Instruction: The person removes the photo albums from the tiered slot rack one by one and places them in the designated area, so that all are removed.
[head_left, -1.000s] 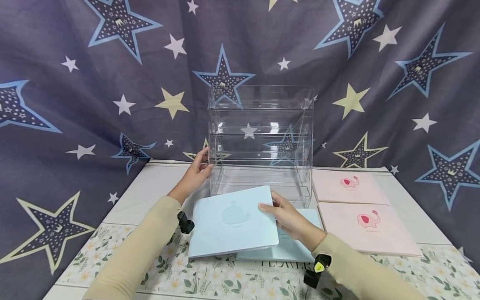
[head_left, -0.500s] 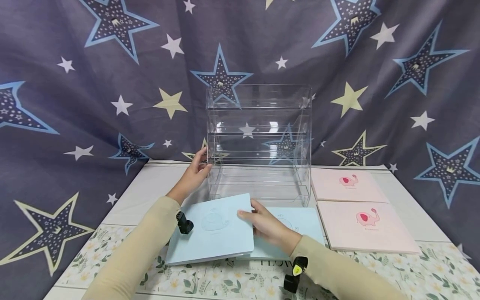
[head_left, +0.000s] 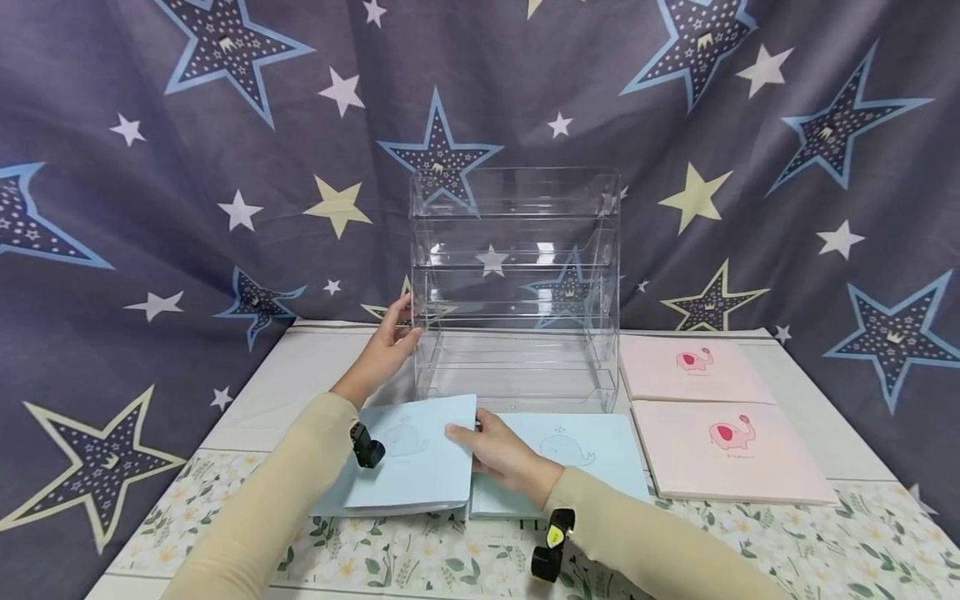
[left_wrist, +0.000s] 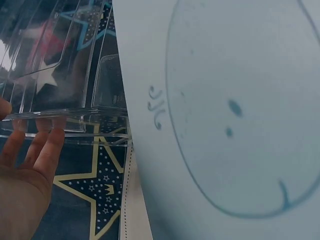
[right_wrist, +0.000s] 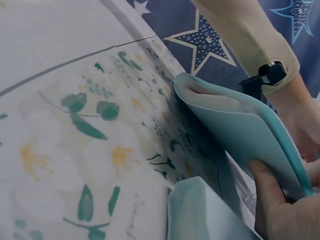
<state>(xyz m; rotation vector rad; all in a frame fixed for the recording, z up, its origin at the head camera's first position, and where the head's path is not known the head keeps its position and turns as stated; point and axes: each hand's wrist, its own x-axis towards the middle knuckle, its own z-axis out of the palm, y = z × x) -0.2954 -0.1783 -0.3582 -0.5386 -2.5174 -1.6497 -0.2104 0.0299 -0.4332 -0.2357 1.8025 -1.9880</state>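
My left hand [head_left: 378, 354] holds the left side of a clear tiered display rack [head_left: 517, 267], its thumb and fingers at the side panel's edge. Between my right hand's [head_left: 510, 454] thumb and fingers is the right edge of a light blue notebook [head_left: 438, 467] with a whale drawing. This notebook lies low at the rack's front left, partly behind my left forearm, and fills much of the left wrist view. From the right wrist view, its cover [right_wrist: 235, 125] is tilted up from the cloth. A second blue whale notebook [head_left: 611, 467] lies under my right wrist.
Two pink elephant notebooks, a rear one [head_left: 660, 379] and a front one [head_left: 738, 462], lie right of the rack. A floral cloth [head_left: 450, 558] covers the table's front. The starry curtain [head_left: 510, 75] hangs close behind the rack.
My right hand has carried the blue notebook left and down, uncovering the second blue notebook beside it. My left hand stays at the rack's side.
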